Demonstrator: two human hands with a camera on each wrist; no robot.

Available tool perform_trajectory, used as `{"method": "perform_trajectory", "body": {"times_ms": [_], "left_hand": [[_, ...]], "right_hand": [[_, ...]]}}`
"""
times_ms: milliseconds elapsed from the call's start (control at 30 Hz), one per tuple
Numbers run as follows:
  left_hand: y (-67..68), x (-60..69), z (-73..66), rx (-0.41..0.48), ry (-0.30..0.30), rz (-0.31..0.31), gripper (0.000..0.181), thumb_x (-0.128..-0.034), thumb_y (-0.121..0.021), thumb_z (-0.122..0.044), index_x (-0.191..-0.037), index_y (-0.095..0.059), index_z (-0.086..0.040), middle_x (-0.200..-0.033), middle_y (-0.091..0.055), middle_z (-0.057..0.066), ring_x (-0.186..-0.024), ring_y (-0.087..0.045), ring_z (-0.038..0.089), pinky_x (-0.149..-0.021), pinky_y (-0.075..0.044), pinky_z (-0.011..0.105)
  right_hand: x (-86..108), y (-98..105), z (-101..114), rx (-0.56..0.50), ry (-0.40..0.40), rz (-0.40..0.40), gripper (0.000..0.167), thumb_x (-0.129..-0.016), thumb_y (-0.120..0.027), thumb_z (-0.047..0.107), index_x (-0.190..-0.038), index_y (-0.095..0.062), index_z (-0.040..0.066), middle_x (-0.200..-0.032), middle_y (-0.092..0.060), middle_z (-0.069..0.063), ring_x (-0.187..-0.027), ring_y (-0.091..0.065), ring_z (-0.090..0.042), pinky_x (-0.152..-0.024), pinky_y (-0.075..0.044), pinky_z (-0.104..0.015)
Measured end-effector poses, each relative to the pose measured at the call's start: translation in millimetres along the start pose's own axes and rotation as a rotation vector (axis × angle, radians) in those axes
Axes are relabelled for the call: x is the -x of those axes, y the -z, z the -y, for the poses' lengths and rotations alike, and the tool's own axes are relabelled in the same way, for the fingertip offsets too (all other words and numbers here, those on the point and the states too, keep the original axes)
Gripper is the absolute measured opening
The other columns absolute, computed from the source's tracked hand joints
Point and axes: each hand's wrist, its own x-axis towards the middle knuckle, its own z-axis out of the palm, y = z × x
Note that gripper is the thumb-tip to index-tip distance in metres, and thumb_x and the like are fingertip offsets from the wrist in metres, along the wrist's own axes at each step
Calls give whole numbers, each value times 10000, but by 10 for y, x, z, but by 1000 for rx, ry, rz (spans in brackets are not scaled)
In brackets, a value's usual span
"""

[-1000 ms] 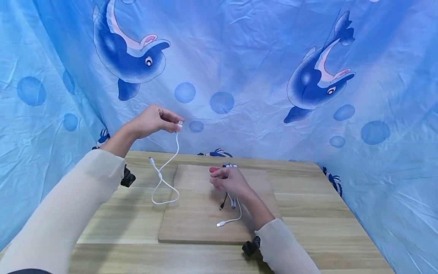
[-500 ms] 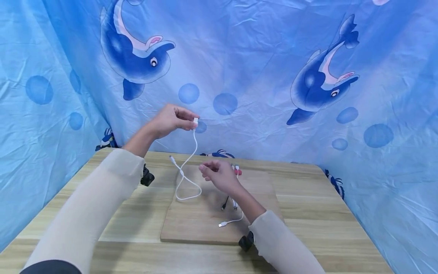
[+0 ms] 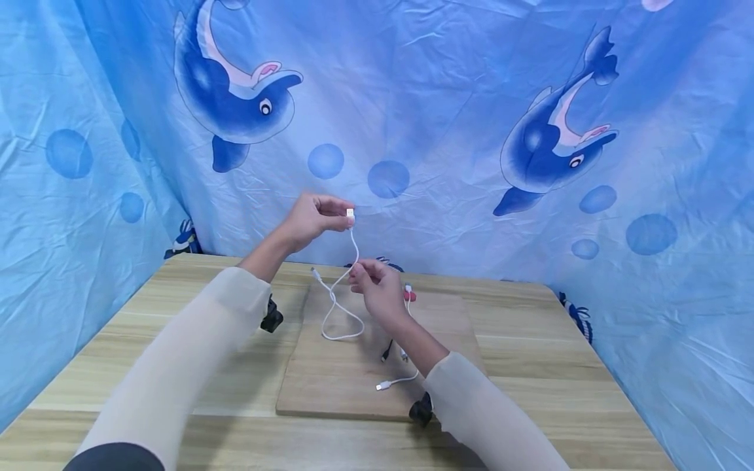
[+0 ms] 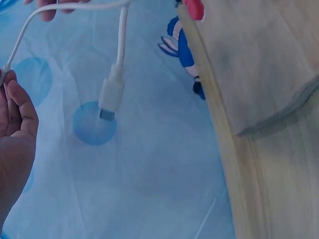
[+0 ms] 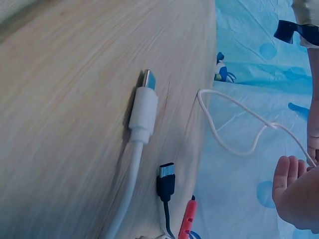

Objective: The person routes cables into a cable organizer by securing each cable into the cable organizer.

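Observation:
My left hand (image 3: pixel 315 219) pinches the USB plug (image 3: pixel 350 213) of a white charging cable (image 3: pixel 343 337) between thumb and fingers, above the far table edge. The cable hangs down in a crossed loop, and its small end connector (image 4: pixel 111 95) dangles free. Just below the plug, my right hand (image 3: pixel 381 291) holds the hanging cord between curled thumb and fingers. Under the right arm, more cables lie on a wooden board (image 3: pixel 330 392): a white connector (image 5: pixel 144 112) and a black connector (image 5: pixel 166 181) show. A red strip (image 3: pixel 410 296) lies beside them, partly hidden by the right hand.
The board lies on a wood-grain table (image 3: pixel 548 405). A blue curtain (image 3: pixel 448 85) with dolphins hangs behind and at both sides. Dark wrist cameras (image 3: pixel 272 316) sit at the cuffs.
My left hand has carried the white charging cable to the right, dipping slightly at the end. My right hand has left the cables on the board and risen leftward to the hanging cord.

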Motion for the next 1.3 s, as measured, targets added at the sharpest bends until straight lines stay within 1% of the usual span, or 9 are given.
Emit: {"method": "perform_trajectory", "body": {"times_ms": [167,300,400,500,633,733,833,1100,1300], "left_hand": [[-95,-13,99,21,22,-7,338,-856,-831,-53,-1179,-740,-10,-1007,-767,100,-917,-747,205,-863,-597,367],[-186,-37,211,-7,34,-13,359,-862,-832,-76,-1201,-731,-14,-1033,-758,110,-941,-743,198,-875,-590,351],[-263,-59,309,-26,49,-10,395,-869,-822,-64,-1234,-699,25,-1057,-743,131,-951,-731,202,-884,-585,346],[-338,-70,405,-39,74,-6,424,-876,-806,-37,-1261,-663,68,-1075,-727,157,-951,-723,213,-881,-585,344],[-433,-63,518,-69,128,-6,372,-880,-797,-31,-1227,-686,44,-1059,-714,161,-957,-707,243,-860,-590,345],[-502,-44,604,-101,165,0,345,-889,-790,-44,-1212,-692,28,-1063,-708,153,-980,-688,260,-867,-589,368],[-569,-24,688,-132,196,-1,349,-892,-782,-44,-1217,-687,41,-1061,-703,151,-969,-683,257,-873,-589,400],[-722,4,827,-174,245,-2,312,-836,-794,17,-1136,-709,29,-1002,-692,141,-925,-654,261,-799,-584,332],[-785,1,904,-252,280,16,360,-833,-805,-4,-1177,-702,24,-1038,-705,118,-989,-649,269,-849,-564,334]], "right_hand": [[1,-2,-30,-76,-56,-21,188,-1035,-600,62,-1135,-617,-96,-1029,-713,-231,-876,-726,-203,-855,-602,-370],[24,17,-80,-120,-91,-29,124,-1026,-579,-3,-1115,-568,-90,-967,-737,-172,-802,-717,-173,-829,-608,-356],[66,54,-113,-133,-125,-49,142,-1022,-579,-16,-1137,-547,-93,-912,-733,-118,-754,-701,-147,-797,-613,-332],[120,94,-160,-136,-161,-82,155,-1018,-588,-17,-1140,-550,-103,-914,-727,-170,-710,-686,-125,-752,-614,-298],[178,139,-227,-68,-218,-124,145,-1008,-605,-12,-1107,-594,-117,-949,-706,-269,-671,-665,-109,-680,-602,-252],[201,164,-262,13,-264,-129,151,-992,-617,-15,-1090,-631,-129,-897,-712,-235,-647,-656,-111,-636,-591,-237],[221,183,-283,63,-299,-110,139,-980,-620,-20,-1069,-650,-122,-840,-715,-187,-616,-655,-123,-608,-586,-245],[268,237,-338,143,-401,-75,80,-966,-616,-27,-1024,-643,-75,-827,-712,-175,-595,-650,-138,-583,-583,-255],[277,291,-358,167,-472,-66,116,-973,-626,-15,-1065,-653,-81,-827,-711,-164,-616,-666,-151,-609,-597,-270]]}}
